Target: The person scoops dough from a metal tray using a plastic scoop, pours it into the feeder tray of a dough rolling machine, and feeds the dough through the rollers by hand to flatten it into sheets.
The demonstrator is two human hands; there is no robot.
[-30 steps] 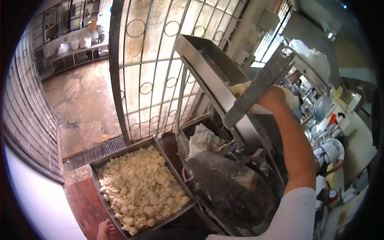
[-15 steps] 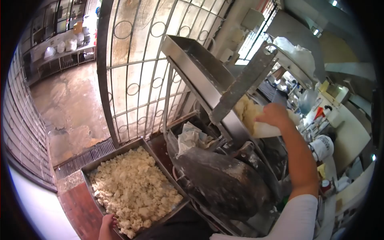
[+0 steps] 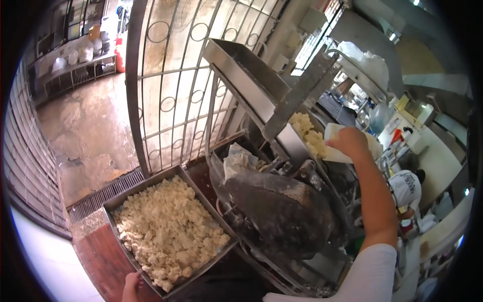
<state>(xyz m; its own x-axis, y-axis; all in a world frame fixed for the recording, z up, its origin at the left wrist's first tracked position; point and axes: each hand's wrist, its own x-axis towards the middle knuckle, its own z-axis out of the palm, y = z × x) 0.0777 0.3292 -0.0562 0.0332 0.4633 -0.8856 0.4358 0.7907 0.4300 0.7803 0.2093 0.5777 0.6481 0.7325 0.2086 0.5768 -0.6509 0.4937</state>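
Observation:
My right hand (image 3: 350,143) is closed on a white plastic container (image 3: 338,156), held at the lower end of a metal trough. Pale crumbly dough (image 3: 308,135) lies in that end of the trough, right beside the container. The metal trough (image 3: 246,103) slopes up to the left, crossed by a flat grey bar. At the bottom left, my left hand (image 3: 132,288) has its fingers curled at the near rim of a deep metal tray (image 3: 215,213). A heap of crumbly pale dough (image 3: 168,231) fills most of the tray.
Below the trough stands a dark, worn machine housing (image 3: 282,214), with a crumpled cloth (image 3: 238,160) on it. A barred gate (image 3: 176,85) rises behind. A person in a white shirt (image 3: 404,187) is at the right, near a cluttered counter (image 3: 437,166). A floor grate (image 3: 105,195) lies beyond the tray.
My right hand has shifted slightly with the white container, whose edge now shows above the fingers. More of the dough in the trough is visible. My left hand stays at the tray.

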